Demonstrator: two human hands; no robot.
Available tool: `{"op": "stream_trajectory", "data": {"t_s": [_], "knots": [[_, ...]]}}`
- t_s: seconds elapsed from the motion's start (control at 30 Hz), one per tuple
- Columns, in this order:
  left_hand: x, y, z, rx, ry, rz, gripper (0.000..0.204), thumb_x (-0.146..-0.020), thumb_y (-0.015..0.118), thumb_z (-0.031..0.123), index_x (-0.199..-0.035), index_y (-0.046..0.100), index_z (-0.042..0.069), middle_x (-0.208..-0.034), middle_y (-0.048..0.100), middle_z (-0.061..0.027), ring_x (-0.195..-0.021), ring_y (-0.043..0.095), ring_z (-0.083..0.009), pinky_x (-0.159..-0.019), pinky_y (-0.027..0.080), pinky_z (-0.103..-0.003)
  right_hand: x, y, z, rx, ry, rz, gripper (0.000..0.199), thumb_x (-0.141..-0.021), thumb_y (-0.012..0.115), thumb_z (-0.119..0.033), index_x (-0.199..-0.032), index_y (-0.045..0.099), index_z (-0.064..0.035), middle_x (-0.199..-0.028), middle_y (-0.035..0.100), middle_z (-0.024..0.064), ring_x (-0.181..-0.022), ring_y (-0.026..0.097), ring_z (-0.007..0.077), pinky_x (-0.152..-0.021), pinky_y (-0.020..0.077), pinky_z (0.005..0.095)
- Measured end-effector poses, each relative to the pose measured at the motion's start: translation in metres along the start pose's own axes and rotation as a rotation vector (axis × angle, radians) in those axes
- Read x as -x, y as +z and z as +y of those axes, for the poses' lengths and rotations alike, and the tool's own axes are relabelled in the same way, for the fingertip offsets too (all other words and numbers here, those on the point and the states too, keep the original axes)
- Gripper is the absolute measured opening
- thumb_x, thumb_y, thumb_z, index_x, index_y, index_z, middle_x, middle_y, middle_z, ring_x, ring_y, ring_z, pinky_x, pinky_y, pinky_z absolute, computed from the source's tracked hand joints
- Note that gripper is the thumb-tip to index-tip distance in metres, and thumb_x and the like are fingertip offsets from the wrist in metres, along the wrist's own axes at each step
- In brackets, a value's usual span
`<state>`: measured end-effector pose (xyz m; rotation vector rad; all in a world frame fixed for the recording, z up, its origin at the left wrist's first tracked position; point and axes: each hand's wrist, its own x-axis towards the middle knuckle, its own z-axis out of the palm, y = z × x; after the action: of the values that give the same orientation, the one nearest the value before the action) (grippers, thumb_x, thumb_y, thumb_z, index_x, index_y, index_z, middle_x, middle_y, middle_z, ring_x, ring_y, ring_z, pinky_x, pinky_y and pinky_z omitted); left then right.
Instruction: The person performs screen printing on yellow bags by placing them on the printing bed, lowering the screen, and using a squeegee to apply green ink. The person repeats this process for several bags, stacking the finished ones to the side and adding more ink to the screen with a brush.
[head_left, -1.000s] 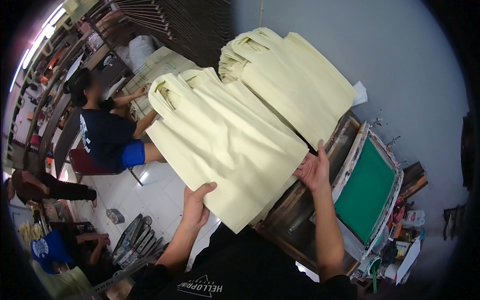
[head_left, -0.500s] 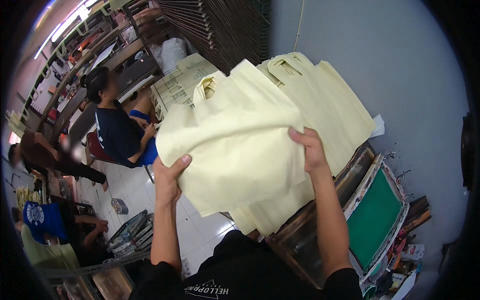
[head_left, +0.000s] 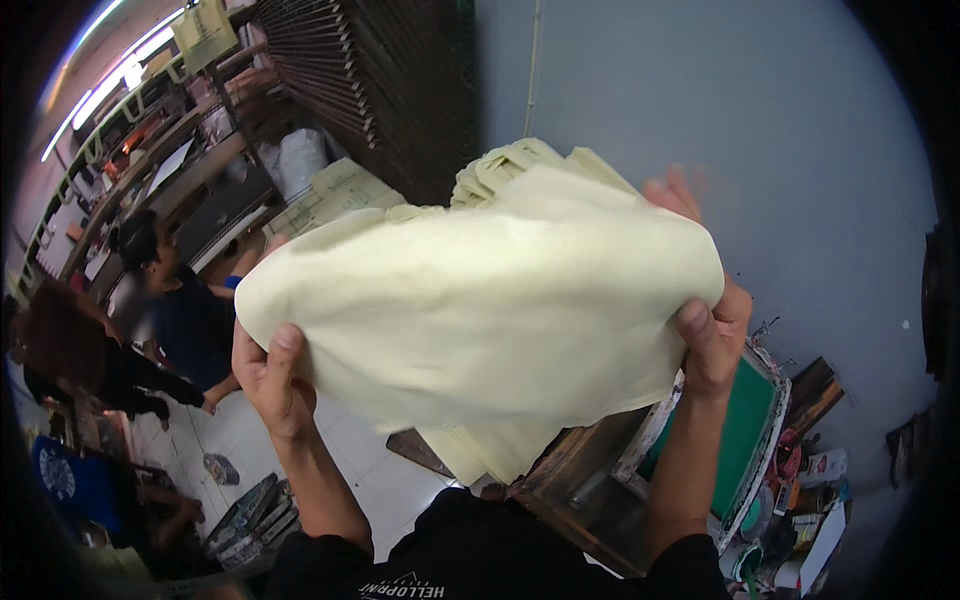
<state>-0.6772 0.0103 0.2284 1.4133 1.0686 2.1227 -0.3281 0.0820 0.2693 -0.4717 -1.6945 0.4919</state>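
Note:
A pale yellow cloth bag point(head_left: 480, 300) is stretched wide in front of me, its upper part bulging and bent over. My left hand point(head_left: 268, 385) grips the left edge, thumb on the near face and fingers behind. At the right edge, my right hand point(head_left: 715, 345) pinches it the same way. Below and behind hangs more pale yellow cloth point(head_left: 490, 445). Past the bag's top lies a pile of similar bags point(head_left: 510, 165), mostly hidden. Blurred fingers point(head_left: 675, 192) show beyond the upper right edge; I cannot tell whose they are.
At right stands a green screen-printing frame point(head_left: 750, 430), beside a dark wooden frame point(head_left: 580, 470). Tubs and tools point(head_left: 790, 510) crowd the lower right. A grey wall point(head_left: 700, 90) rises behind. On the left, a person in dark clothes point(head_left: 190, 310) sits near a printed-cloth table point(head_left: 335, 195).
Both hands have moved apart, pulling the bag wider. Its upper part has bent over and its handle no longer shows. My view has shifted, and the seated person appears farther left.

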Motion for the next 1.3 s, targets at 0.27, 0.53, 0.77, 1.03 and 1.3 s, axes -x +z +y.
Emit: {"op": "stream_trajectory", "data": {"t_s": [0.27, 0.53, 0.77, 1.03, 1.3], "knots": [[-0.003, 0.035, -0.016, 0.004, 0.006, -0.059, 0.037, -0.099, 0.071, 0.023, -0.12, 0.06, -0.005, -0.11, 0.066, -0.0072, -0.096, 0.06, -0.0102, -0.088, 0.047, -0.023, 0.018, -0.01, -0.025, 0.254, 0.157, 0.3, 0.031, -0.1, 0.068, -0.024, -0.108, 0.07, 0.0068, -0.099, 0.071, 0.0103, -0.087, 0.065, 0.0151, -0.079, 0.0515, 0.0284], [-0.011, 0.055, 0.057, -0.974, 0.281, -0.085, 0.06, -0.073, 0.088, 0.022, -0.12, 0.062, -0.004, -0.145, 0.053, -0.0189, -0.128, 0.05, -0.0339, -0.104, 0.044, -0.044, 0.038, -0.02, -0.02, 0.189, 0.082, 0.318, 0.033, -0.099, 0.07, -0.025, -0.106, 0.069, 0.0074, -0.094, 0.071, 0.0087, -0.085, 0.065, 0.015, -0.077, 0.0518, 0.0284], [-0.011, 0.102, 0.097, -1.048, 0.563, 0.048, 0.095, -0.07, 0.082, 0.04, -0.148, 0.045, 0.0, -0.147, 0.049, -0.0241, -0.135, 0.049, -0.0378, -0.115, 0.036, -0.049, 0.044, -0.054, -0.027, 0.433, -0.179, 0.335, 0.038, -0.095, 0.075, -0.03, -0.099, 0.069, 0.0077, -0.089, 0.07, 0.0142, -0.075, 0.068, 0.0233, -0.066, 0.0533, 0.0318], [0.002, 0.156, -0.007, -0.448, 0.565, -0.721, 0.054, -0.074, 0.088, 0.048, -0.068, 0.058, 0.004, -0.059, 0.058, -0.009, -0.051, 0.059, -0.0251, -0.052, 0.047, -0.037, 0.05, -0.032, -0.023, 0.591, -0.196, 0.063, 0.037, -0.081, 0.087, -0.026, -0.097, 0.072, 0.0035, -0.08, 0.067, 0.0137, -0.066, 0.065, 0.027, -0.058, 0.0516, 0.0351], [-0.012, 0.183, -0.04, -0.466, 0.804, -0.796, 0.049, -0.085, 0.081, 0.036, -0.06, 0.05, 0.008, -0.047, 0.05, -0.006, -0.04, 0.055, -0.0248, -0.043, 0.045, -0.036, 0.027, -0.041, -0.023, 1.05, -0.239, 0.165, 0.029, -0.087, 0.078, -0.031, -0.085, 0.069, -0.004, -0.075, 0.065, 0.0075, -0.065, 0.064, 0.0248, -0.063, 0.0497, 0.0382]]}}
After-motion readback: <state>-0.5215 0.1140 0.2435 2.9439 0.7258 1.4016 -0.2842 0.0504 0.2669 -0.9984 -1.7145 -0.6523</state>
